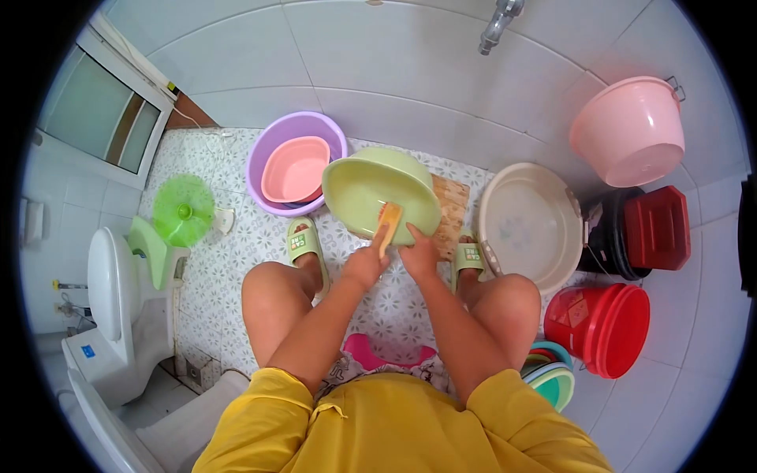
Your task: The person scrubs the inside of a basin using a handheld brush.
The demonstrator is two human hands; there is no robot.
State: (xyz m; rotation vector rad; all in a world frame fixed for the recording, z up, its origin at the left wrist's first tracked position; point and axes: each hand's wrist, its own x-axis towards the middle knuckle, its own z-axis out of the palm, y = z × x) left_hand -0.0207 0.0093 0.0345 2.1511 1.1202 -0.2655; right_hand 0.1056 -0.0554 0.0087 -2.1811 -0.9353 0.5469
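A scrub brush with a yellow-orange body is in my left hand, its head against the inside of a light green basin. The basin is tipped up on its side, its opening facing me. My right hand grips the basin's near rim at the right, with the index finger stretched along the inside and the thumb hidden. Behind the basin's right side lies a wooden board on the floor. My slippered feet stand on either side.
A purple basin with a pink basin inside stands left. To the right are a beige basin with water, a red bucket, a dark bucket and a hanging pink bucket. A toilet stands left; a tap is above.
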